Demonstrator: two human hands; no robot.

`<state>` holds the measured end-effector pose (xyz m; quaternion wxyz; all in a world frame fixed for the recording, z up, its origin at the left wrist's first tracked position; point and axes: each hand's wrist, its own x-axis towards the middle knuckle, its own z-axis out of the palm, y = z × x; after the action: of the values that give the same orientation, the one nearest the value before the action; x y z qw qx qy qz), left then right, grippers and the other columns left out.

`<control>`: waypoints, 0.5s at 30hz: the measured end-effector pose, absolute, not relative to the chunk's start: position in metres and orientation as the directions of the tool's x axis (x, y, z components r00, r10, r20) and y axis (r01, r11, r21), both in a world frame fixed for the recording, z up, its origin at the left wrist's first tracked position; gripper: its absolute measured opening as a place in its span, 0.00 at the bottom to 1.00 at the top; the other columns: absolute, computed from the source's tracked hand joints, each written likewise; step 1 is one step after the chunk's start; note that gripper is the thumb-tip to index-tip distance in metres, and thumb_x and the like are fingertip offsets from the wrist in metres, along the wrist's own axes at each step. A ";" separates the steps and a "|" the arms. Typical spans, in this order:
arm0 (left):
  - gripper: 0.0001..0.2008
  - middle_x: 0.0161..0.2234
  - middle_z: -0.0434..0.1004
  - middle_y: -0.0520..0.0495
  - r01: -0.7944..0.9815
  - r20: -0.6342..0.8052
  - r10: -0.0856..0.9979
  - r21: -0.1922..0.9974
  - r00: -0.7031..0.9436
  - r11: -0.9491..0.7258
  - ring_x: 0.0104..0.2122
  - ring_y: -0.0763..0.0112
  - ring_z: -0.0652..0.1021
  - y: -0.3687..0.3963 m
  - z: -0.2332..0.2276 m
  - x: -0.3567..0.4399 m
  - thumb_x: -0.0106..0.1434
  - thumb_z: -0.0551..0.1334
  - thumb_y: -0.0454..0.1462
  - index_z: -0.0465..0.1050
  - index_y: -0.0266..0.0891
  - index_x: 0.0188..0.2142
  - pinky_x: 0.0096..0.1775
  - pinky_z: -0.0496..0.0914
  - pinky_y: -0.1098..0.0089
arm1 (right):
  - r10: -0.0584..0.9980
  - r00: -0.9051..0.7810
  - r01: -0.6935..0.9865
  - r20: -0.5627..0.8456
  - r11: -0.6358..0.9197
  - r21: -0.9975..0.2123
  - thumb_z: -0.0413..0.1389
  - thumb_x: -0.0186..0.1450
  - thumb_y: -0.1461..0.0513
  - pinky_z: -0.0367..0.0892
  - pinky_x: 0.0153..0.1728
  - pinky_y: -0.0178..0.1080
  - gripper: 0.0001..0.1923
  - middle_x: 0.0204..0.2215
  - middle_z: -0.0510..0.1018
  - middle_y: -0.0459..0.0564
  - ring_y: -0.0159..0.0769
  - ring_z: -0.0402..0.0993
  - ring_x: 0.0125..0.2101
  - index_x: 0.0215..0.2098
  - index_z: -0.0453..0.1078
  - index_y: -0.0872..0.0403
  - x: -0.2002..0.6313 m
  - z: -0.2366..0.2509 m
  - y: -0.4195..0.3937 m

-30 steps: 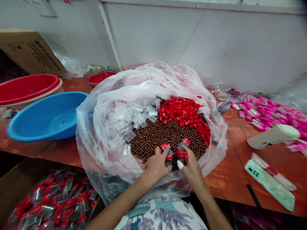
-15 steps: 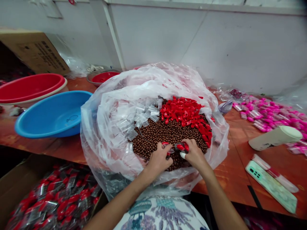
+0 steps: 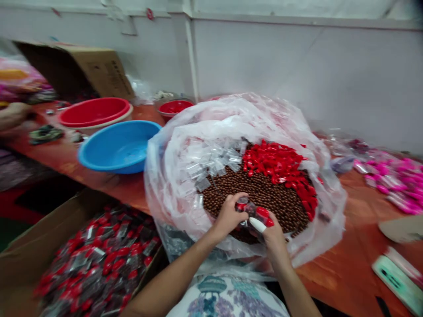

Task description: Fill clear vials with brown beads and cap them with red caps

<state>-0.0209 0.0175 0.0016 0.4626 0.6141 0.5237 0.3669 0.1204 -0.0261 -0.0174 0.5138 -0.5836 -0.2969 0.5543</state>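
My left hand [image 3: 228,216] is closed around a small clear plastic container showing some red, above the brown balls [image 3: 224,189]. Just to its right, my right hand [image 3: 275,235] grips red-capped clear containers [image 3: 262,213], their dark contents partly visible. The held pieces meet or overlap between my hands; how many there are is blurred. Under both hands, the brown balls fill a large translucent plastic bag [image 3: 165,176]. Clear empty containers [image 3: 211,158] lie on the balls at the back left. Red caps [image 3: 274,160] are heaped at the back right.
Left of the bag stand a blue basin [image 3: 115,147] and a red basin [image 3: 95,112]. An open carton [image 3: 20,264] below holds several red-capped containers [image 3: 112,255]. Pink-capped containers [image 3: 396,176] and a phone [image 3: 396,281] lie right. Another person's arm [image 3: 13,116] shows far left.
The view has swung left, so everything appears farther right. My hands have brought their containers together, where a small gap stood before. The other person's arm has come into view.
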 end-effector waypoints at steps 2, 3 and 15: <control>0.29 0.40 0.65 0.49 0.217 -0.010 0.988 0.976 0.154 -0.024 0.41 0.66 0.68 0.012 0.003 -0.023 0.44 0.62 0.29 0.68 0.44 0.49 0.45 0.63 0.68 | 0.899 0.242 -0.251 -0.366 -0.306 -0.918 0.66 0.40 0.61 0.72 0.27 0.38 0.32 0.33 0.75 0.45 0.37 0.74 0.30 0.44 0.65 0.51 0.116 -0.017 -0.027; 0.29 0.40 0.66 0.49 0.184 0.008 0.991 0.982 0.135 -0.033 0.40 0.66 0.69 0.009 0.005 -0.025 0.44 0.63 0.29 0.68 0.45 0.49 0.45 0.63 0.68 | 0.895 0.248 -0.266 -0.371 -0.305 -0.914 0.66 0.41 0.61 0.72 0.28 0.38 0.32 0.33 0.75 0.44 0.36 0.73 0.30 0.44 0.65 0.50 0.114 -0.016 -0.027; 0.26 0.49 0.69 0.45 -0.160 -0.035 0.909 0.987 -0.416 -0.036 0.40 0.65 0.72 -0.058 0.045 -0.158 0.51 0.63 0.34 0.66 0.43 0.51 0.43 0.67 0.68 | 0.941 -0.291 0.010 -0.172 -0.176 -0.984 0.66 0.44 0.60 0.69 0.40 0.40 0.31 0.41 0.75 0.50 0.40 0.73 0.38 0.46 0.65 0.52 -0.025 0.041 -0.013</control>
<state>-0.1577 -0.0584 0.0448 0.4208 0.3389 0.5524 0.6348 -0.0254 -0.0132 0.0407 0.3789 -0.4591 -0.5179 0.6144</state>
